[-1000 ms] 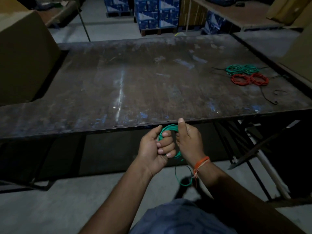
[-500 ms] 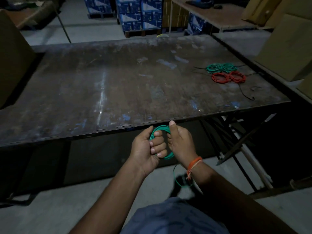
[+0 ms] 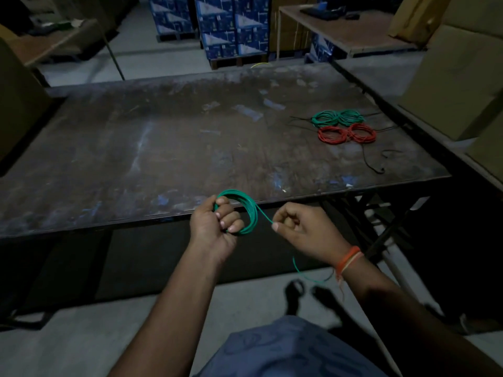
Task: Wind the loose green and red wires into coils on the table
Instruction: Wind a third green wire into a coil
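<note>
My left hand point(image 3: 215, 227) is clamped on the green coil point(image 3: 246, 213) at the table point(image 3: 190, 148) edge; my right hand point(image 3: 302, 229) pinches its loose strand, drawn taut

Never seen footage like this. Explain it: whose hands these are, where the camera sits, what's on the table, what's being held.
No machine here: a person wears a camera on the head, looking down at their own bare hands. The left hand grips a green wire coil at the near edge of the metal table. The right hand pinches the coil's loose strand, whose tail hangs below. Far right on the table lie green coils, red coils and thin black wires.
</note>
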### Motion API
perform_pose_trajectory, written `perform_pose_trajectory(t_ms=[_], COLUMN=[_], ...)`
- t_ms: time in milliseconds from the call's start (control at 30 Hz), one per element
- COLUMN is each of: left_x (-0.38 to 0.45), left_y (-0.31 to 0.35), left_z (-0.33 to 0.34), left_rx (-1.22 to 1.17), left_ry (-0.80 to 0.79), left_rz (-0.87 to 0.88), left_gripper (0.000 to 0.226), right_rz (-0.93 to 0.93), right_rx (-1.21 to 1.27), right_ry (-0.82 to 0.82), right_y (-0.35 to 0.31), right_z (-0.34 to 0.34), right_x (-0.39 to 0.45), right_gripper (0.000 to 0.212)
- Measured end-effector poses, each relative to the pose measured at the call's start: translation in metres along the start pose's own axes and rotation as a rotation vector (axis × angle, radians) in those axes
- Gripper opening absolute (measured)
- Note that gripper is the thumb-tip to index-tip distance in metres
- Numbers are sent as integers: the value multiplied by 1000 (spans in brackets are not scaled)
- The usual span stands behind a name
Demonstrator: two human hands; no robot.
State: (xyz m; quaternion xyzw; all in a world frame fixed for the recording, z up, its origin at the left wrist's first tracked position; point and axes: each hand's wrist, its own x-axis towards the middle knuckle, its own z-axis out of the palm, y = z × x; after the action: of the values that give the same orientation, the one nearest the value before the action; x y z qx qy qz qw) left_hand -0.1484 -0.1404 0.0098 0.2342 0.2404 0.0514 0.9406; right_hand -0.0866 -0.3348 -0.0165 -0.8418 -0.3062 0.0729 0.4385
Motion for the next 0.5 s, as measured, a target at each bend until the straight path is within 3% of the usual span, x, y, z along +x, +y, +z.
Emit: perform_pose_trajectory(t_ms=[100, 333, 500], left_x=[4, 1, 8], left_y=[-4, -9, -30], left_z=[3, 16, 29], left_rx=[-50, -254, -112], left_ry=[77, 111, 103], left_rz=[134, 270, 321], left_gripper=[36, 40, 41], right_rz=[-68, -76, -325], right_rx=[-62, 242, 13], right_ry=[56, 172, 66], right_y=[29, 72, 57], right_z=[-31, -71, -77], right_x=[-8, -20, -22], right_gripper=[6, 7, 9])
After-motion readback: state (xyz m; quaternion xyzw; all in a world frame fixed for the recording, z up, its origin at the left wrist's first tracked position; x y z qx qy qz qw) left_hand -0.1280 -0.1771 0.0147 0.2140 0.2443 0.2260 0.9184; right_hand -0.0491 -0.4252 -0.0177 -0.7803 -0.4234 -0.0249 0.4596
